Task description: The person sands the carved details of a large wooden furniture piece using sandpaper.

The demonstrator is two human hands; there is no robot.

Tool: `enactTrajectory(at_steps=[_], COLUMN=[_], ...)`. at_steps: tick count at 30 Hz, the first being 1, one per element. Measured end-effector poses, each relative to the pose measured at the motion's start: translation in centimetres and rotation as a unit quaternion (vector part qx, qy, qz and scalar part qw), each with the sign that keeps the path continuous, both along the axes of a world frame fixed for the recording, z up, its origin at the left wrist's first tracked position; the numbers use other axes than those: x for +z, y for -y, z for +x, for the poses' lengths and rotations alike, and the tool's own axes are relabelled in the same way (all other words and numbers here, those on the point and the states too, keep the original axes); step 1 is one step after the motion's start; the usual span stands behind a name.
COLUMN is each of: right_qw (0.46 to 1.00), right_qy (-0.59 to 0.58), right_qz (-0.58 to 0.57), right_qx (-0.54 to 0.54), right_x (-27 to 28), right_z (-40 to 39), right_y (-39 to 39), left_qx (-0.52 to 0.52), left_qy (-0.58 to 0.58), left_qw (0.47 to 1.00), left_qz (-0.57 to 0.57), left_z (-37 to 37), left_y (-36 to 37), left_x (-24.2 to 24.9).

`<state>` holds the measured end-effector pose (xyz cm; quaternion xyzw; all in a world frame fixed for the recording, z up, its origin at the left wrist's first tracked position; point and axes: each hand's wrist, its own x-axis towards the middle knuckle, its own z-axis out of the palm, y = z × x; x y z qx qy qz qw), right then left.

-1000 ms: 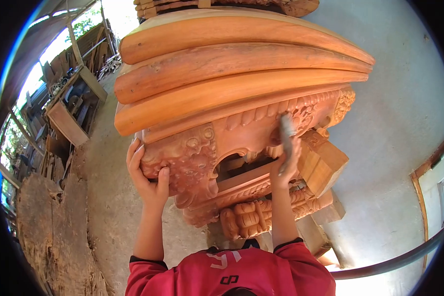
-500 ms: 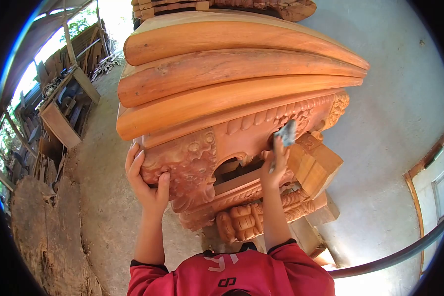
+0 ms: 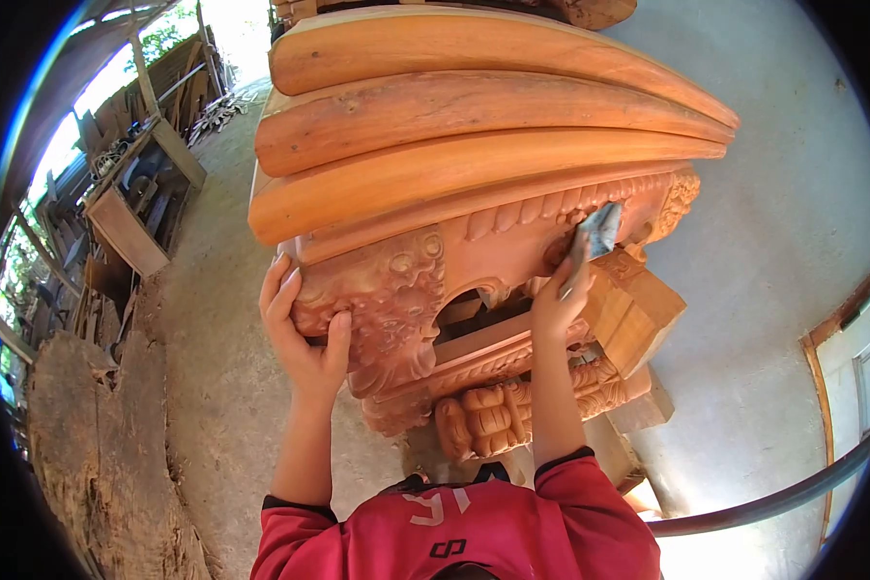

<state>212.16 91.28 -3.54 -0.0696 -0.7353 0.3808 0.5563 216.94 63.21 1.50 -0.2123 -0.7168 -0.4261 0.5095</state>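
Note:
A large carved wooden furniture piece fills the middle, its reddish panel cut with leafy relief and an arched opening. My left hand grips the panel's left end, thumb on the carved face and fingers over the edge. Farther right, my right hand holds a folded blue-grey sheet of sandpaper against the carving below the scalloped band. Long rounded mouldings sweep above both hands.
A square wooden block juts out right of my right forearm. Below lies a turned, carved leg. Scrap wood and an open wooden box stand at left, near a rough slab. A dark hose curves at lower right.
My right hand has moved right and up along the carved panel with the sandpaper. My left hand keeps its hold on the left end. The whole view has shifted slightly.

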Motion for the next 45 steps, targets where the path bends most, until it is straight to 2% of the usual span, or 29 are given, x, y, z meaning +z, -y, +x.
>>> enactTrajectory(at_steps=[1,2,4,5,6,7,8,12,14,16,18,19,21,22,24,25,26,28,30,32,34,36,37,39,41,42,44,45], right_qw=[0.999,0.999,0.983,0.950,0.868,0.914,0.931,0.923,0.863,0.831,0.805,0.804,0.870,0.869,0.904,0.904,0.918,0.929,0.956,0.953,0.921,0.884,0.876,0.867,0.810,0.808,0.762,0.780], right_qy=[0.048,0.048,-0.063,0.108,0.271,0.144,0.013,0.062,0.255,0.324,0.440,0.439,0.404,0.404,0.348,0.346,0.306,0.267,0.192,0.190,0.214,0.254,0.237,0.215,0.144,0.146,0.198,0.172], right_qz=[-0.021,-0.020,0.125,0.272,0.407,0.337,0.255,0.253,0.281,0.301,0.187,0.187,0.067,0.072,-0.016,-0.016,-0.025,-0.047,0.009,0.025,-0.001,-0.131,-0.164,-0.201,-0.277,-0.284,-0.327,-0.299], right_qx=[-0.006,-0.003,0.122,0.108,0.089,0.177,0.261,0.282,0.334,0.337,0.351,0.355,0.274,0.278,0.248,0.252,0.249,0.251,0.222,0.236,0.325,0.371,0.386,0.401,0.496,0.495,0.523,0.521], right_x=[0.8,0.7,0.2,0.4,0.4,-1.3,-3.5,-10.5,-13.4,-14.7,-16.0,-17.0,-18.9,-19.0,-18.9,-19.3,-19.9,-20.6,-18.8,-16.1,-14.1,-12.8,-12.2,-10.9,-10.3,-10.4,-10.1,-11.4], right_z=[0.7,0.9,1.7,2.9,4.3,4.8,5.0,6.0,6.7,8.6,9.8,10.2,10.6,11.2,12.2,12.5,12.9,13.3,13.1,12.7,11.3,9.1,8.0,5.7,4.6,5.0,5.1,5.2], right_y=[0.2,0.8,3.4,4.6,5.9,7.2,8.0,8.1,6.3,4.3,1.5,0.5,-1.2,-1.6,-1.9,-2.2,-2.3,-2.0,-1.5,-0.7,0.3,1.8,2.7,4.5,6.2,7.1,8.7,9.4], left_qx=[0.000,0.002,0.000,0.003,0.003,0.004,0.012,0.011,-0.015,-0.014,0.006,0.010,-0.024,-0.018,0.053,0.057,0.074,0.098,0.074,0.045,0.011,-0.022,-0.023,0.113,0.136,0.158,0.166,0.172], left_qy=[-0.002,-0.001,-0.006,-0.006,-0.005,-0.004,-0.005,0.015,0.013,0.019,0.049,0.050,0.104,0.104,0.154,0.152,0.197,0.244,0.327,0.299,0.286,0.355,0.358,0.296,0.311,0.324,0.312,0.294], left_qw=[1.000,1.000,1.000,1.000,1.000,1.000,1.000,1.000,1.000,1.000,0.998,0.998,0.993,0.993,0.983,0.983,0.974,0.962,0.941,0.951,0.955,0.930,0.929,0.947,0.940,0.933,0.936,0.940], left_qz=[0.005,0.006,0.016,0.017,0.015,0.014,0.015,-0.017,0.005,-0.010,-0.045,-0.047,0.057,0.060,0.086,0.084,0.088,0.080,-0.036,-0.062,-0.080,0.096,0.094,0.053,0.030,0.010,0.010,0.017], left_z=[0.0,0.0,-0.1,0.0,0.1,0.2,0.2,0.8,0.7,1.2,2.0,2.5,3.6,4.2,4.9,4.9,4.8,5.5,5.1,3.8,2.7,1.5,1.6,1.8,2.1,2.4,2.1,1.7], left_y=[-0.1,-0.1,-0.2,-0.3,-0.3,-0.3,-0.2,0.1,0.1,0.2,0.1,0.0,-0.5,-0.3,1.2,1.8,2.4,2.6,2.0,0.7,-0.7,-1.8,-2.3,-2.6,-2.3,-2.1,-1.9,-1.7], left_x=[-0.1,-0.1,-0.1,-0.1,0.0,0.1,0.1,0.1,0.3,0.4,0.3,-0.3,-2.5,-4.1,-8.0,-10.6,-13.6,-16.9,-17.6,-14.9,-14.4,-15.3,-15.7,-16.2,-16.2,-16.4,-17.7,-18.3])
